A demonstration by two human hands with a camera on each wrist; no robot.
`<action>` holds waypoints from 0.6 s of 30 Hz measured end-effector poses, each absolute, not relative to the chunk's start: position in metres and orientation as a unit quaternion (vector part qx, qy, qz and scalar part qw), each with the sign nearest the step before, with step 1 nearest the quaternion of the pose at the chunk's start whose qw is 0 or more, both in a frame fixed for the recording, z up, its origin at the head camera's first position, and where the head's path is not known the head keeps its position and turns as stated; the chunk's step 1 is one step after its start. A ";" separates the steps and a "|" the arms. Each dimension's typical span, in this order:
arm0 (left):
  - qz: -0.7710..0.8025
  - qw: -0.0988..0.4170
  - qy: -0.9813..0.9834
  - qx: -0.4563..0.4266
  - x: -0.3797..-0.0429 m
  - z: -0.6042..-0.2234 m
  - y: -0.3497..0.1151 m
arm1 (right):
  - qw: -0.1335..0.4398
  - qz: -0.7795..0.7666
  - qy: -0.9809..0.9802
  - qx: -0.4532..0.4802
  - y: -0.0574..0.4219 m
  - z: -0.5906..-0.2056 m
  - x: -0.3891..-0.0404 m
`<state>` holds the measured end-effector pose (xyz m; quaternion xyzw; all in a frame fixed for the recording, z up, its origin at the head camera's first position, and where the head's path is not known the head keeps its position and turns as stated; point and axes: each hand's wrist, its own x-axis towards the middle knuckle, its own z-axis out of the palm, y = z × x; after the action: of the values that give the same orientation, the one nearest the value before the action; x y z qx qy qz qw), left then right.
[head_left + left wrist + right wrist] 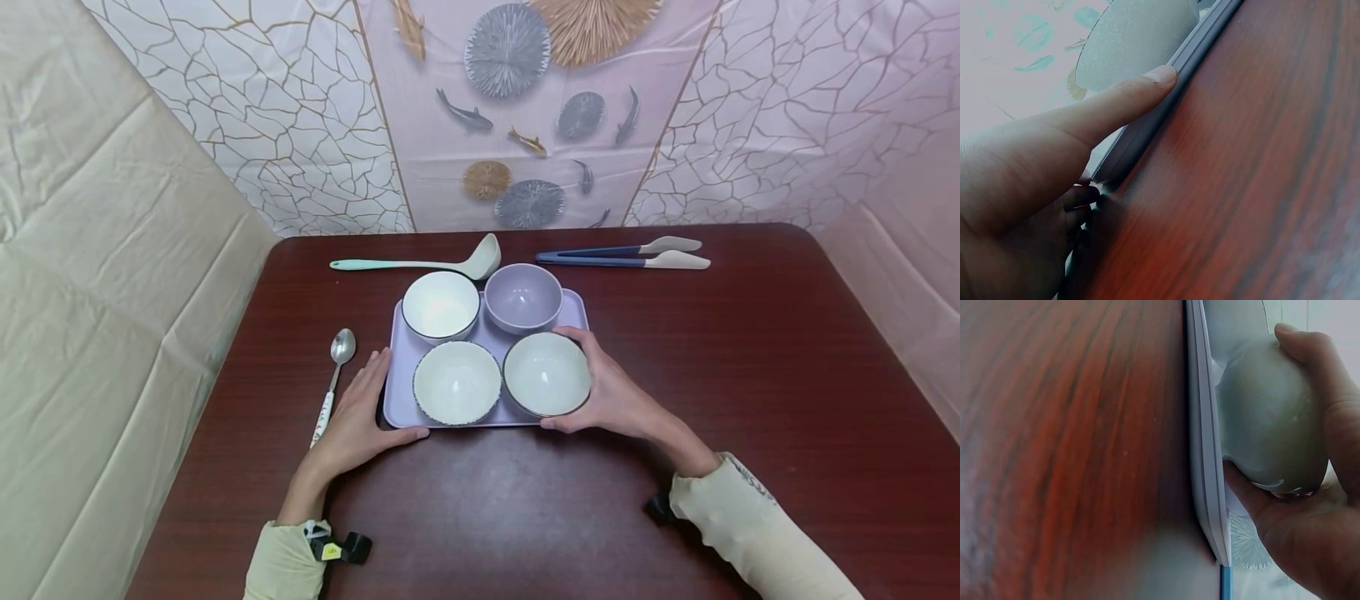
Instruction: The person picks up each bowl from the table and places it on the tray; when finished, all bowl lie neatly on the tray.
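On a light purple tray (401, 367) stand several bowls. My right hand (611, 392) grips the front right white bowl (547, 374), thumb on its near side and fingers round its far side; in the right wrist view this bowl (1272, 415) is tilted or seen from its side, I cannot tell which. My left hand (360, 429) lies at the tray's front left corner with fingers extended along the left side. Its thumb (1141, 94) touches the tray's front edge. Beside the held bowl sits another white bowl (457, 383); behind are a dark-rimmed white bowl (441, 305) and a purple bowl (523, 297).
A spoon (342, 346) with a patterned white handle lies left of the tray, partly behind my left hand. Behind the bowls are a ladle (480, 258) and blue-handled tongs (622, 253). Patterned cloth (525, 150) hangs at the back of the dark wooden table (750, 358).
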<state>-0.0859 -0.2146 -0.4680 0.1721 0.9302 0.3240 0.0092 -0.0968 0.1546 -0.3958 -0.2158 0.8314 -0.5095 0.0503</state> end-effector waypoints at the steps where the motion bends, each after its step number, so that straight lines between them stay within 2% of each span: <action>1: 0.324 0.009 0.930 0.173 -0.086 -0.468 -0.215 | 0.051 -0.509 0.832 -0.216 0.155 -0.396 -0.097; 18: 0.324 0.007 0.930 0.175 -0.086 -0.468 -0.215 | 0.060 -0.502 0.834 -0.219 0.156 -0.398 -0.096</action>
<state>-0.0863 -0.2145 -0.4679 0.1753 0.9295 0.3244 0.0071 -0.0961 0.1559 -0.3984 -0.2190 0.8344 -0.5023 0.0600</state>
